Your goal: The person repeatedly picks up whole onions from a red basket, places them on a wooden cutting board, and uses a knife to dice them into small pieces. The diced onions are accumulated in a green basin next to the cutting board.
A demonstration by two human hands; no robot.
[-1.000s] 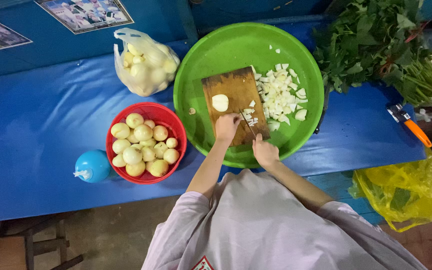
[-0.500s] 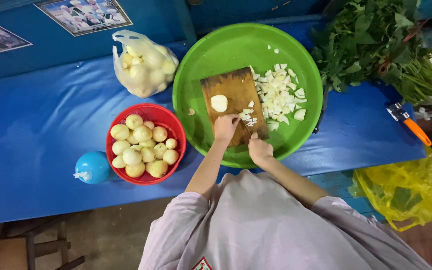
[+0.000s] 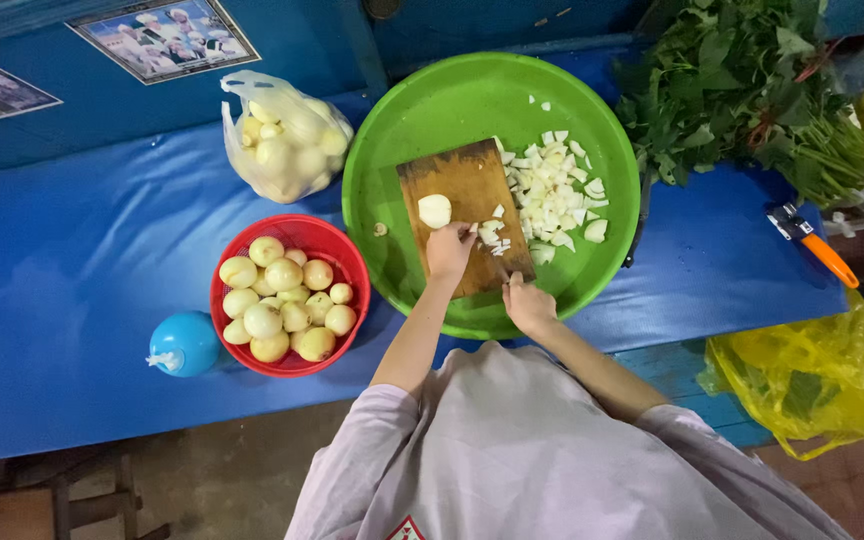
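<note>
On cutting board (image 3: 462, 195): left hand (image 3: 449, 250) grip pins onion pieces (image 3: 490, 236).

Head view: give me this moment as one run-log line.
left hand: steadying onion pieces | right hand: gripping knife, blade barely visible | on: cutting board in green tray

— Where is there room on the table (image 3: 72, 300)?

— The bare blue stretch at the left, from the red basket (image 3: 327, 245) outward. Only the small blue bottle (image 3: 184, 343) sits there, just beside the basket.

— And round the green tray (image 3: 422, 110)?

— Tight. The basket touches its left rim, and the white bag (image 3: 282, 145) lies near its upper left. The bunch of greens (image 3: 742, 90) crowds the right rim.

— Inside the tray?

— The cutting board (image 3: 457, 180) and the chopped pile (image 3: 557, 195) fill the middle; the far part is bare.

— Right end?

— An orange-handled peeler (image 3: 817, 245) lies there, with a yellow bag (image 3: 802, 375) hanging below the edge.
</note>
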